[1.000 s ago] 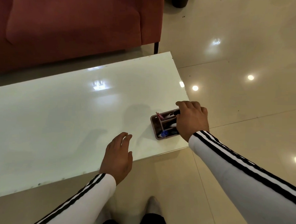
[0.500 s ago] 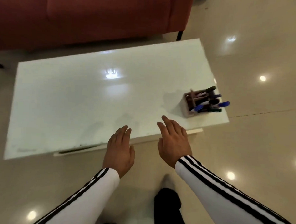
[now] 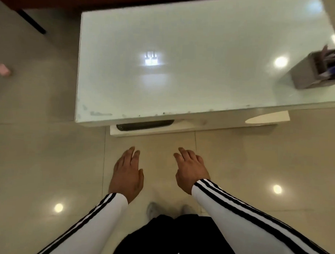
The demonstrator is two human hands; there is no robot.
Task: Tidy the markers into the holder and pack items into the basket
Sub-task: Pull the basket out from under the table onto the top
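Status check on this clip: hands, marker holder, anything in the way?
Left hand and right hand open, empty, above the floor. Marker holder at right edge of table, markers inside. No basket in view; small pink object on floor, far left.

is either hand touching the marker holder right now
No, the left hand and right hand both hang open over the floor, well apart from the marker holder on the table.

The holder (image 3: 308, 74) is cut off by the right edge and its markers (image 3: 334, 65) are blurred beyond counting. A dark object (image 3: 144, 125) is partly hidden under the bench (image 3: 183, 80), and a pink thing (image 3: 2, 70) on the floor (image 3: 38, 160) cannot be identified
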